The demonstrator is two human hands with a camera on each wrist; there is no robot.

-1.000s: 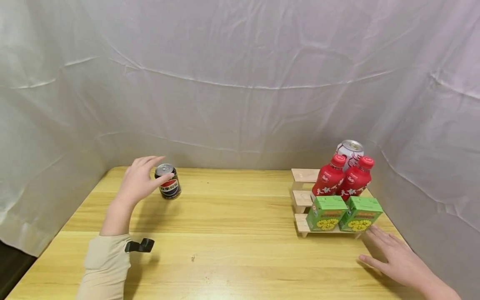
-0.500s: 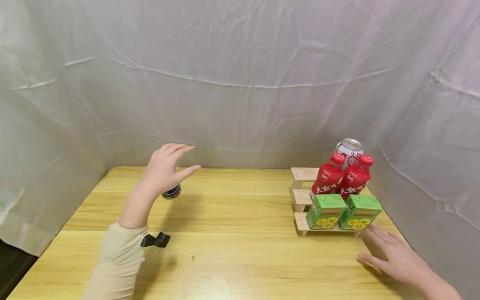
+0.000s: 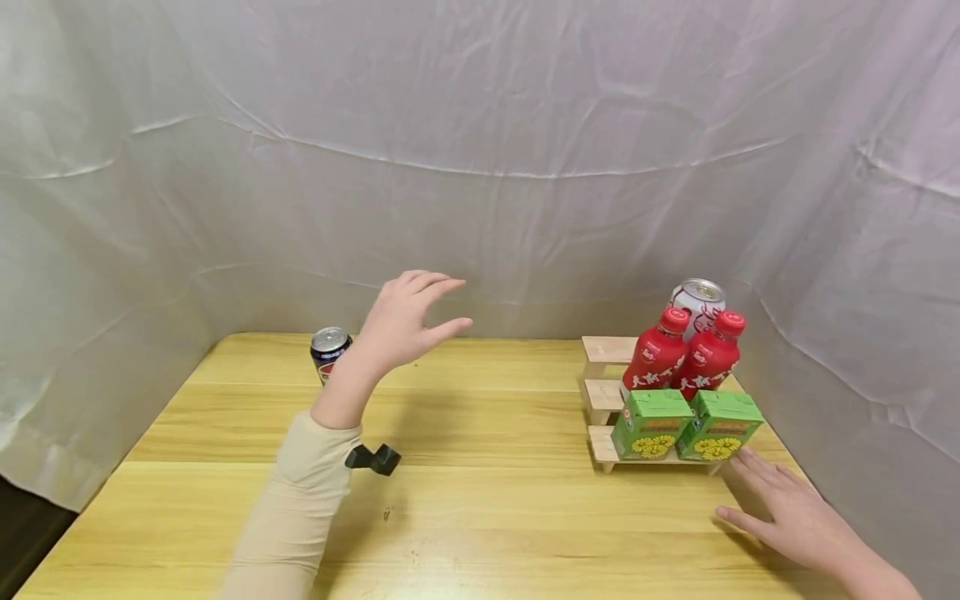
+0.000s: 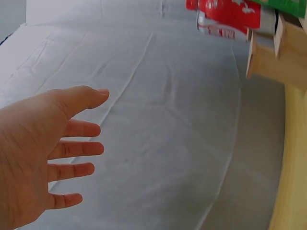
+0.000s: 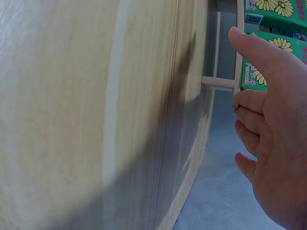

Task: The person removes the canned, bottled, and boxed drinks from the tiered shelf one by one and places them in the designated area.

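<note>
My left hand (image 3: 402, 322) hangs above the table's middle-left with thumb and fingers spread apart, holding nothing; the left wrist view also shows nothing in the palm. Behind its wrist stands a dark Pepsi can (image 3: 331, 343), partly hidden by the forearm. My right hand (image 3: 787, 517) lies low at the right, fingers extended toward the front right corner of a wooden three-step rack (image 3: 602, 392). Whether its fingertips touch the rack is hard to tell. Two green drink cartons (image 3: 652, 425) stand on the lowest step, and two red bottles (image 3: 655, 354) are behind them.
A white cola can (image 3: 701, 298) stands at the top of the rack behind the bottles. Pale grey cloth (image 3: 480, 208) hangs round the back and sides of the wooden table (image 3: 487, 500). A black strap mount (image 3: 373, 458) sits on the left sleeve.
My left hand has moved right and slightly up, away from the Pepsi can, which stays in place. The right hand and the rack have not visibly moved.
</note>
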